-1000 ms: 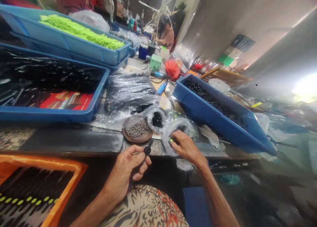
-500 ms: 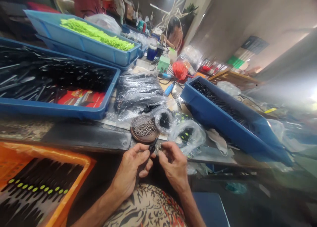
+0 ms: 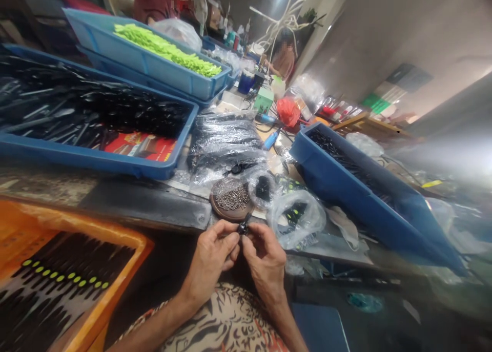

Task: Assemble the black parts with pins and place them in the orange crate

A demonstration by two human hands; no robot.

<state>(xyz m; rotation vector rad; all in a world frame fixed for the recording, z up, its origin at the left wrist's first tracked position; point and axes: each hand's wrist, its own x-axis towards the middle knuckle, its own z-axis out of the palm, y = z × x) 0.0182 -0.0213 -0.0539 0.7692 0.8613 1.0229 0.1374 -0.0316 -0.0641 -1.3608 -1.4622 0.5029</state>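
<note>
Above my lap, my left hand [image 3: 213,252] pinches a small black part [image 3: 243,228] with a thin end pointing up. My right hand [image 3: 265,254] is closed at the part's right side, thumb and forefinger against it. Anything smaller between those fingertips is hidden. Just beyond my hands stands a round brown dish [image 3: 220,212] filled with small metal screws [image 3: 232,198]. Beside it are a clear bag of black pieces [image 3: 263,188] and an opened clear bag [image 3: 317,216] with black and yellow-green pieces.
Blue bins of black parts flank the bench, one left [image 3: 154,171] and one right [image 3: 346,195]. A bin of green pieces [image 3: 154,60] stands behind. At lower left, an orange crate [image 3: 142,249] holds rows of black handles. Two other people sit farther back.
My right hand has moved left and now meets the black part in my left hand; before, the hands were slightly apart. The whole view has shifted a little.
</note>
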